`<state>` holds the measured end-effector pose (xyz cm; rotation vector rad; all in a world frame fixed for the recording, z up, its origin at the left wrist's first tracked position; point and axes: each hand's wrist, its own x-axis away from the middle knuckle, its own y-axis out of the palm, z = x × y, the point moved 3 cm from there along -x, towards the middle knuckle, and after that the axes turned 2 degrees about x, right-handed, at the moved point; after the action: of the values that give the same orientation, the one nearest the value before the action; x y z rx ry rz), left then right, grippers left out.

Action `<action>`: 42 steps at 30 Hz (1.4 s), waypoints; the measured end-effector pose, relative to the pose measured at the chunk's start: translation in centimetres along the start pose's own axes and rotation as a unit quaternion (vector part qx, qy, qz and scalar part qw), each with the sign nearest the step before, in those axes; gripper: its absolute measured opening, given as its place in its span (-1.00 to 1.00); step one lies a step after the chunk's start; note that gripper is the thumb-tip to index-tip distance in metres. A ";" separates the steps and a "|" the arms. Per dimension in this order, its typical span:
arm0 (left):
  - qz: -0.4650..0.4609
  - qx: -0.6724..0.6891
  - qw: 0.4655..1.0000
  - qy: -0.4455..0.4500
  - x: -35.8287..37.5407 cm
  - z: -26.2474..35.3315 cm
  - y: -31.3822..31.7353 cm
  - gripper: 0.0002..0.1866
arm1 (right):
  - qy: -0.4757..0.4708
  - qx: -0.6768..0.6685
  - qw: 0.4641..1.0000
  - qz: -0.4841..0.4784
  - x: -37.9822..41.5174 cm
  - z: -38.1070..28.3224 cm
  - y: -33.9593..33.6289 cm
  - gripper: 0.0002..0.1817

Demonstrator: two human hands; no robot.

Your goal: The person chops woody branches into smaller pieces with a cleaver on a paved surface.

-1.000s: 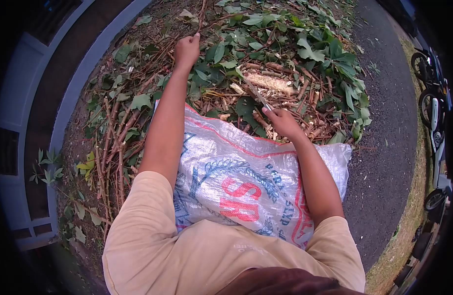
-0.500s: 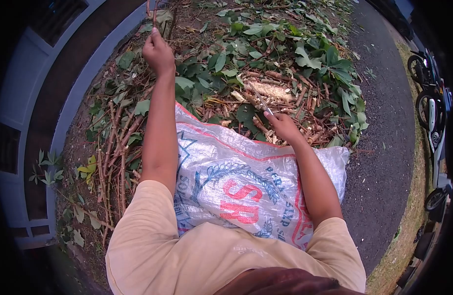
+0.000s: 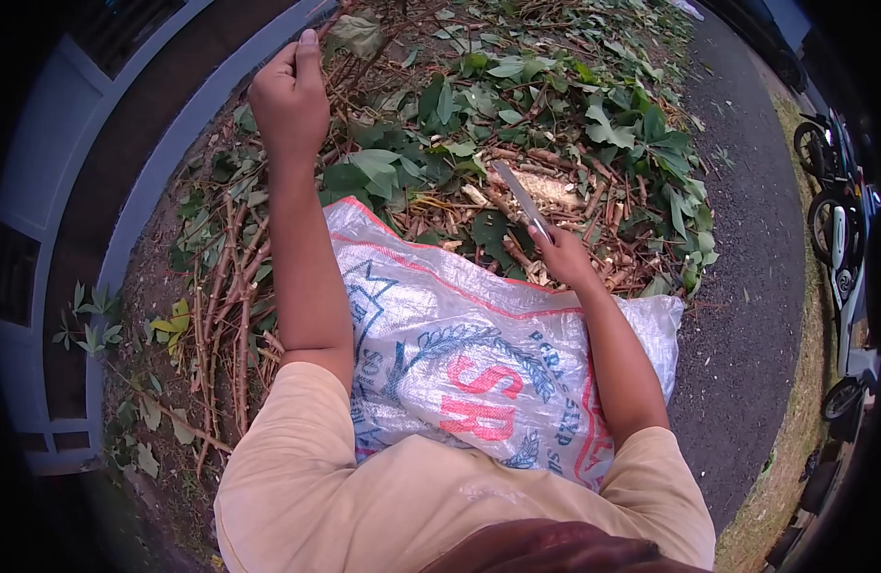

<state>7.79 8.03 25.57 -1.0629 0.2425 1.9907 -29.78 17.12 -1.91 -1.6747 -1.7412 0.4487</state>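
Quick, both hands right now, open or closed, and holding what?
Left hand: closed, holding a thin branch.
Right hand: closed, holding a knife.

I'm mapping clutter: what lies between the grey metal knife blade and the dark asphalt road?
Head view: a pale, chipped log, cut brown stems and broad green leaves lie between them.

the knife (image 3: 522, 198) is grey, the silvery sack (image 3: 431, 296) printed red-and-blue

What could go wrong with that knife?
The knife could slip and cut someone: the right hand holding it wears no glove. Its blade might also nick the plastic sack spread close by, or glance off the pale wood near it.
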 end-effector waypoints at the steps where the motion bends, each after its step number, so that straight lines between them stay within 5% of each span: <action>1: 0.002 0.001 1.000 -0.002 0.1 -0.2 0.1 -0.51 | -0.051 0.045 0.997 0.047 0.3 -0.5 -0.2 -0.35; 4: -0.114 -0.062 0.989 -0.073 0.3 -1.9 1.8 -0.45 | -0.088 0.080 0.993 0.028 1.2 -2.5 -1.5 -0.42; 9: -0.124 -0.076 0.988 -0.055 0.5 -3.5 2.6 -0.46 | -0.141 0.148 0.979 0.018 5.5 -6.7 -6.0 -0.52; 12: -0.124 -0.079 0.988 -0.046 0.5 -3.8 2.3 -0.45 | -0.209 0.225 0.946 0.102 7.4 -8.2 -8.8 -0.56; 15: -0.120 -0.071 0.990 -0.037 0.4 -4.1 1.9 -0.45 | -0.151 0.303 0.930 0.142 7.9 -9.8 -10.7 -0.58; 22: -0.102 -0.047 0.994 -0.008 0.3 -3.3 0.6 -0.45 | -0.188 0.320 0.925 0.077 8.3 -15.9 -9.4 -0.55; 26: -0.123 -0.042 0.989 -0.063 0.4 -2.7 -0.3 -0.46 | -0.212 0.383 0.895 0.082 4.9 -18.8 -8.8 -0.54; 31: -0.101 -0.047 0.994 -0.003 0.1 -2.9 -0.8 -0.47 | -0.284 0.485 0.823 0.076 2.1 -23.7 -7.8 -0.56; 38: -0.119 -0.097 0.988 0.017 0.8 -0.8 -0.6 -0.48 | -0.488 0.488 0.724 0.009 1.4 -30.8 -0.9 -0.53; 41: -0.120 -0.124 0.984 0.038 1.1 -0.2 -0.9 -0.49 | -0.447 0.541 0.712 0.004 -6.1 -30.8 -2.4 -0.50; 42: -0.139 -0.106 0.985 0.005 1.1 -0.1 -1.3 -0.48 | -0.379 0.517 0.765 0.064 -10.5 -30.4 -4.9 -0.47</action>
<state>8.51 9.45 24.97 -1.1717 -0.1117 1.7859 -13.59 0.22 20.68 -0.7740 -1.3316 1.9436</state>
